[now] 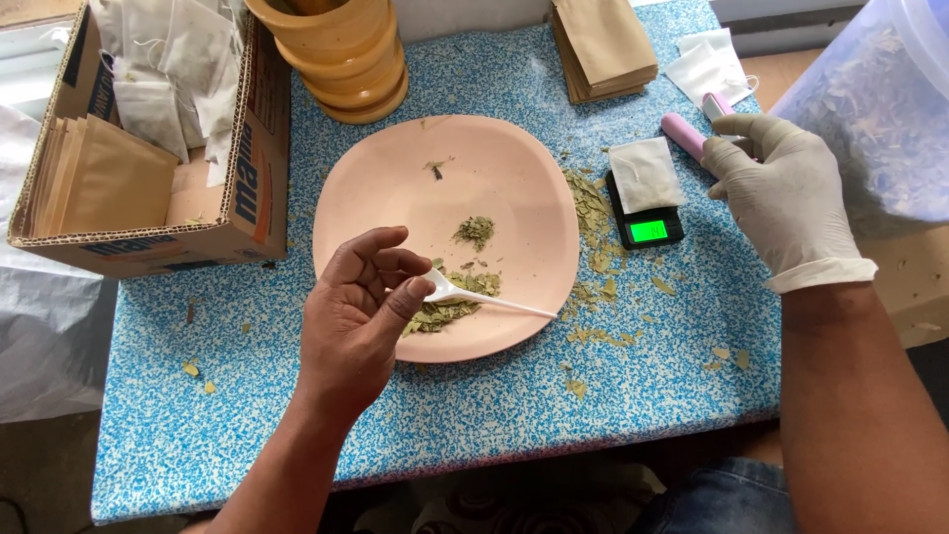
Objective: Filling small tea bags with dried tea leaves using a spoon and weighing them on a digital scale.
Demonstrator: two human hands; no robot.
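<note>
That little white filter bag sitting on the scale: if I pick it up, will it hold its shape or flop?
The white filter bag looks thin and flat, so it would probably flop and weigh very little. It overhangs the small black scale, so a nudge may slide it off. The gloved right hand is nearest.

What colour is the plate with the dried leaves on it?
Pale pink: the plate shows best in the head view, the only one.

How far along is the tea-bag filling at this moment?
Done: one white tea bag lies on the lit pocket scale. In hand: the left hand holds a white plastic spoon over dried leaves on the pink plate; the gloved right hand touches a pink tool. Left: empty bags in the box.
</note>
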